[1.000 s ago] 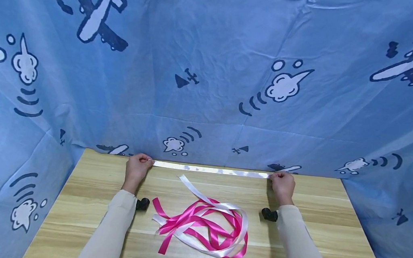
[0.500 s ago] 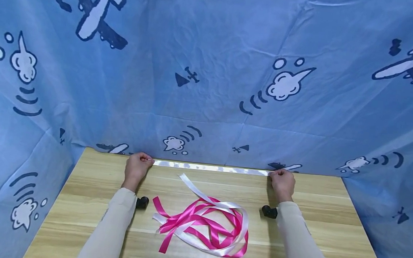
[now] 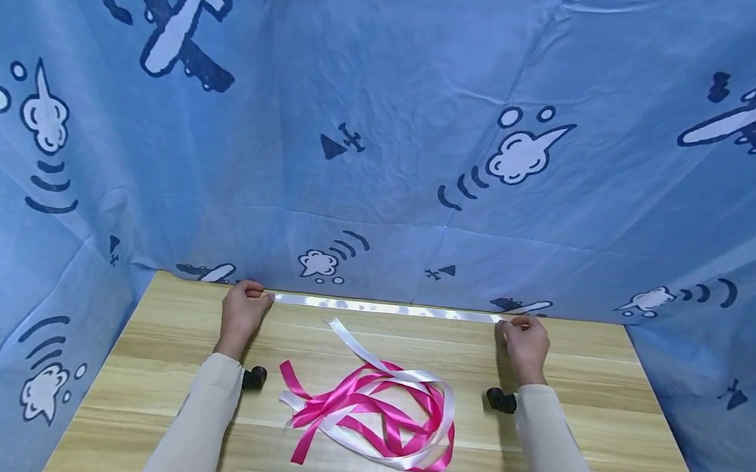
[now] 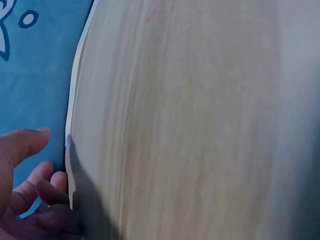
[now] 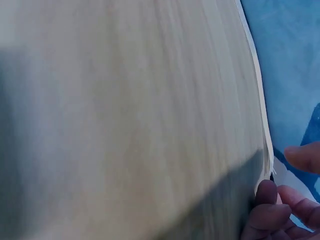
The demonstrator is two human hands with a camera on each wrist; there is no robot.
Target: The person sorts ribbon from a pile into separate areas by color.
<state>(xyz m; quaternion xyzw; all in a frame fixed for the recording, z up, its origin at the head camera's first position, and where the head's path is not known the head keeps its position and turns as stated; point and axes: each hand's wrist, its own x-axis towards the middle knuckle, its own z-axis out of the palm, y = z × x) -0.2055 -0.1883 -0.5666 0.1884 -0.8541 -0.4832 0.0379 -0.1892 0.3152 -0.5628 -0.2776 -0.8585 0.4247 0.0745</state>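
A white satin ribbon point(image 3: 385, 308) lies straight along the back edge of the table, flat in the head view. Just off its left end is my left hand point(image 3: 243, 316); in the left wrist view the thumb point(image 4: 25, 142) stands apart from the loosely curled fingers, with nothing between them. At the ribbon's other end is my right hand point(image 3: 525, 345). The right wrist view shows its thumb point(image 5: 303, 156) lifted away from the fingers, close to the ribbon's frayed tip point(image 5: 272, 169), which neither pinches.
A loose pile of pink ribbons point(image 3: 397, 419) and white ribbons point(image 3: 445, 412) lies mid-table, one white tail reaching toward the back. A blue printed curtain point(image 3: 384, 155) hangs along the table's point(image 3: 602, 431) back edge and both sides.
Both hands have let go of the white ribbon's ends and moved slightly outward, left hand to the left, right hand to the right. The ribbon stays in place.
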